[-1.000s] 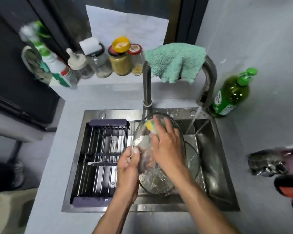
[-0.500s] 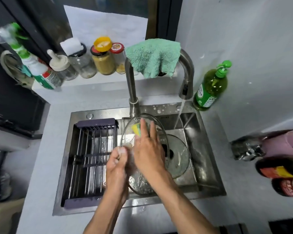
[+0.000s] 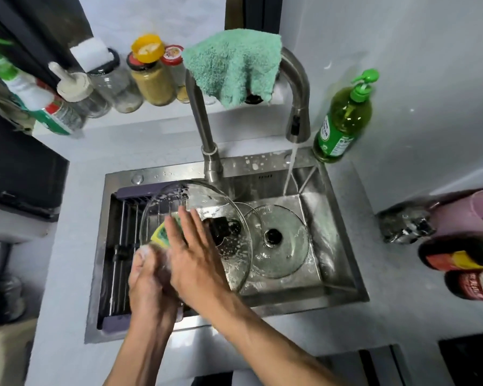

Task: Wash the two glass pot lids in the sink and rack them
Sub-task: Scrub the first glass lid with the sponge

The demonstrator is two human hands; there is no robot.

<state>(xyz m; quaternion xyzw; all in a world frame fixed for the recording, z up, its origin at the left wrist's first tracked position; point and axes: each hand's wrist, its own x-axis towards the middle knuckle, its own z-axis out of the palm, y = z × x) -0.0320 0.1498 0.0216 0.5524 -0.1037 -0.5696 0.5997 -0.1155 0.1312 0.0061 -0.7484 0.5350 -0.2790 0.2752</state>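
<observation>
Gripping the larger glass lid (image 3: 207, 201) at its near-left rim, the left hand (image 3: 148, 277) held it tilted over the sink (image 3: 343, 277), fingers curled on the edge. Right hand (image 3: 195, 254), fingers straight and slightly spread, pressed a yellow-green sponge (image 3: 162, 234) against it. Second lid (image 3: 279, 246) lay flat on the sink's floor, right side; drying rack (image 3: 117, 246) at left edge.

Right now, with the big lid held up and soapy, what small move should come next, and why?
Probably swing the big lid right, under the running water. Suds still speckle its glass, the right hand presses the sponge flat against it, the left hand grips its rim, and the stream falls clear of it into the sink.
</observation>
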